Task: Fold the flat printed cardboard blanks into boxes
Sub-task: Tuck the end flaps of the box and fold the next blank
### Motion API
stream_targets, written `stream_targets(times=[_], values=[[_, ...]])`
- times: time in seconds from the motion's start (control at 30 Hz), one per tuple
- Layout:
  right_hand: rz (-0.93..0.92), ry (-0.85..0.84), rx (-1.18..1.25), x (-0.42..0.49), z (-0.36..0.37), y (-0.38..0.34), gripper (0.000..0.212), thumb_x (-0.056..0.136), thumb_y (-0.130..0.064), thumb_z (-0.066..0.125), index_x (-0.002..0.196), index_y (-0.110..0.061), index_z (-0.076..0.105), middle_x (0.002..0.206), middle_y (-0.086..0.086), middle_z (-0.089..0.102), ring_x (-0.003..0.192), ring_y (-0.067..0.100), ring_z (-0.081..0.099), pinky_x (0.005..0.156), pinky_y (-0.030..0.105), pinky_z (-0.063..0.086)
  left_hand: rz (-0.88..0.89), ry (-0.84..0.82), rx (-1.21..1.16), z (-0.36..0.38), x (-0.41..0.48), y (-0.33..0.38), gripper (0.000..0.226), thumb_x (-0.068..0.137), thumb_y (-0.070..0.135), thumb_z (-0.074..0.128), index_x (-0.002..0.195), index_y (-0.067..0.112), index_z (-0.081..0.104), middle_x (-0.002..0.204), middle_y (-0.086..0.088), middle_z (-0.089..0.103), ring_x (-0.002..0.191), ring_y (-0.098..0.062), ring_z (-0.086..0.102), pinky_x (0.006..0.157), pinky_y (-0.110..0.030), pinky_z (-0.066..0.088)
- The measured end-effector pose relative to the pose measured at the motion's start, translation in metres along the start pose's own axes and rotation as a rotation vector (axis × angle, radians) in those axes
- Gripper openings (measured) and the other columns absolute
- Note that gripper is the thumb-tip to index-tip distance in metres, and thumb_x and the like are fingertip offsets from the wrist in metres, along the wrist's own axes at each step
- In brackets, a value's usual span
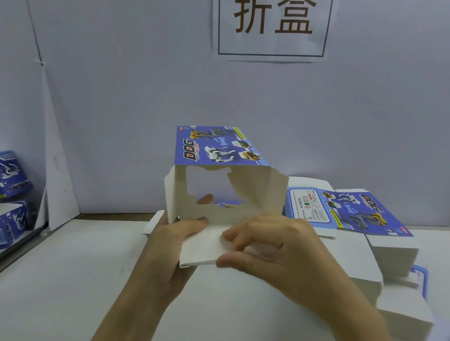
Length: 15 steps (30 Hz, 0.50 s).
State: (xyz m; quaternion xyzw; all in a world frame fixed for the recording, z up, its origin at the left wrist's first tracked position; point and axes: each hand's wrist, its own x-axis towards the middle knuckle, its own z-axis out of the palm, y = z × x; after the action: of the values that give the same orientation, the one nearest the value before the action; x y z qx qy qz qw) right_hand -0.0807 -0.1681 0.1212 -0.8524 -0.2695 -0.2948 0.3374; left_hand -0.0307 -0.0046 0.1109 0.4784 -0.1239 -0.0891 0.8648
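Note:
I hold a half-formed cardboard box above the white table, its open end facing me. Its top panel is blue with printed toy dogs, and the white inside wall has a ragged window cutout. My left hand grips the box's lower left corner, thumb on the inside of the bottom panel. My right hand pinches the white bottom flap between thumb and fingers. A stack of flat printed blanks lies to the right, blue side up.
Folded blue boxes are piled at the far left beyond the table's edge. More white blanks are stacked along the right side. A white wall with a paper sign stands behind the table.

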Motion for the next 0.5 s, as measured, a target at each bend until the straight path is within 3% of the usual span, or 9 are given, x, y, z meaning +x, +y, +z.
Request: stream_targets(times=[0.13, 0.27, 0.33, 0.4, 0.5], values=[[-0.084, 0.083, -0.091, 0.004, 0.008, 0.002, 0.033, 0.082, -0.045, 0.065, 0.071, -0.015, 0.072, 0.076, -0.008, 0.068, 0.075, 0.008, 0.059, 0.066, 0.031, 0.048, -0.020, -0.010, 0.005, 0.002, -0.001, -0.001, 0.043, 0.079, 0.006, 0.057, 0.121, 0.012, 0.064, 0.109, -0.014, 0.071, 0.077, -0.022, 0.071, 0.054, -0.028, 0.056], [-0.038, 0.040, 0.052, 0.002, 0.010, 0.009, 0.028, 0.077, -0.045, 0.070, 0.073, -0.018, 0.074, 0.082, -0.011, 0.071, 0.078, 0.004, 0.064, 0.071, 0.023, 0.050, -0.045, 0.040, -0.035, -0.001, 0.001, 0.000, 0.027, 0.089, -0.004, 0.047, 0.114, -0.002, 0.059, 0.083, -0.011, 0.071, 0.066, -0.019, 0.069, 0.049, -0.023, 0.053], [-0.003, 0.033, 0.073, 0.002, 0.014, 0.013, 0.025, 0.078, -0.044, 0.070, 0.075, -0.020, 0.076, 0.083, -0.010, 0.072, 0.078, 0.007, 0.066, 0.071, 0.028, 0.052, -0.066, 0.054, -0.061, -0.003, 0.002, -0.002, 0.027, 0.088, -0.007, 0.045, 0.114, -0.008, 0.054, 0.070, -0.013, 0.065, 0.057, -0.018, 0.065, 0.045, -0.021, 0.050], [-0.034, 0.110, 0.035, 0.003, 0.021, 0.018, 0.029, 0.084, -0.041, 0.065, 0.076, -0.015, 0.076, 0.077, -0.005, 0.072, 0.070, 0.013, 0.065, 0.065, 0.035, 0.052, -0.101, 0.100, -0.073, -0.003, 0.002, -0.005, 0.023, 0.087, -0.007, 0.048, 0.109, -0.006, 0.053, 0.059, -0.010, 0.062, 0.046, -0.015, 0.063, 0.041, -0.020, 0.048], [-0.072, 0.231, 0.080, 0.004, 0.030, 0.024, 0.029, 0.086, -0.034, 0.063, 0.077, -0.010, 0.076, 0.075, -0.002, 0.073, 0.067, 0.013, 0.065, 0.062, 0.029, 0.051, -0.092, 0.104, -0.042, -0.001, 0.002, -0.003, 0.028, 0.084, -0.004, 0.055, 0.112, -0.004, 0.055, 0.061, -0.010, 0.066, 0.047, -0.015, 0.065, 0.041, -0.020, 0.049]])
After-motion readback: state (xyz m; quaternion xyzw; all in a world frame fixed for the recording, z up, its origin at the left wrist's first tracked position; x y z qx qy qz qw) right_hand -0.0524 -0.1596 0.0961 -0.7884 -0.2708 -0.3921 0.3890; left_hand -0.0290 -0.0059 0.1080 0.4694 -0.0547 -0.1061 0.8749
